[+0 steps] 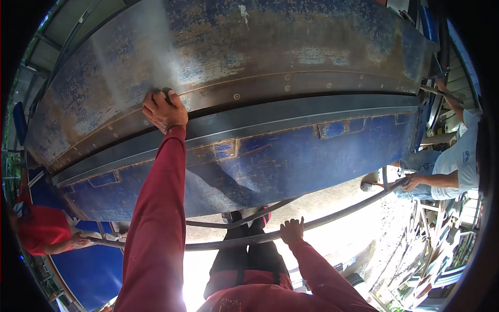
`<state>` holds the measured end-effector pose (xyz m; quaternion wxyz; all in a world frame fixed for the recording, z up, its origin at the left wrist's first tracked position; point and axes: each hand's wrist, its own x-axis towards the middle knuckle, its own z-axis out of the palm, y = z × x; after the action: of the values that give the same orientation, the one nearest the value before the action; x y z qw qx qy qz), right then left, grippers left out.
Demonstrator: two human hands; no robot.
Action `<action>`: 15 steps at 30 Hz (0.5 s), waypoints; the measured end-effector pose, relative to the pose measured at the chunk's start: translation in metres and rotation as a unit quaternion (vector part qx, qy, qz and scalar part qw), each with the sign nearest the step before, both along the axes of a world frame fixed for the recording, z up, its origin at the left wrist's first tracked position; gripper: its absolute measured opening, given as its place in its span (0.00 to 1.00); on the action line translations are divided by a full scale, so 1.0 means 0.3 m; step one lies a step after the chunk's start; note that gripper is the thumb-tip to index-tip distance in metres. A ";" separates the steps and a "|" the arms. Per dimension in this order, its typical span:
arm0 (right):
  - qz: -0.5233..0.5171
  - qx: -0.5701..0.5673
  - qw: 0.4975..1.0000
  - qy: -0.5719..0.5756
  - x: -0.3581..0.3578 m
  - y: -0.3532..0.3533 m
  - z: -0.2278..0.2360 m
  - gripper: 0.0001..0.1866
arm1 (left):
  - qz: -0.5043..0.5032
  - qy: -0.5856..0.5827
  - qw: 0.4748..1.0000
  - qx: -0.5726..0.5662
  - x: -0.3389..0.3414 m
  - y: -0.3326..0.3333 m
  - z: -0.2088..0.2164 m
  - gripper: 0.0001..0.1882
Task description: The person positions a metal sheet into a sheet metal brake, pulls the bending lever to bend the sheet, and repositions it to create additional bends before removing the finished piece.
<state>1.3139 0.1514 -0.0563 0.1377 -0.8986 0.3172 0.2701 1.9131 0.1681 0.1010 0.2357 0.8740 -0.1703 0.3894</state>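
A large worn metal panel (270, 36), blue paint scraped to bare brown and grey, curves across the upper view. Along its lower edge runs a row of round rivets. My left hand (165, 110) is closed against this edge, fingers curled round a small dark thing that I cannot make out. Lower down, my right hand (292, 231) grips a long, dark, curved bar (239, 241) from above. The bar spans the view in front of my legs. Between the two hands, a blue panel (291, 161) with a grey ledge (249, 122) lies below the riveted one.
At the right, a person in a light shirt (457, 161) holds the bar's far end. A person in red (44, 229) has a hand near its left end. A thinner dark bar (244, 222) passes under the blue panel. Scrap strips (431, 249) are heaped at lower right.
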 end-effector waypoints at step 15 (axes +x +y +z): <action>-0.250 0.258 0.933 -0.007 0.000 0.251 0.025 0.19 | 0.018 0.033 0.999 -0.014 -0.001 -0.001 0.006 0.15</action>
<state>1.3140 0.2268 -0.0487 0.4300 -0.7257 0.4499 0.2933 1.9128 0.1677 0.1028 0.2466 0.8860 -0.1406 0.3666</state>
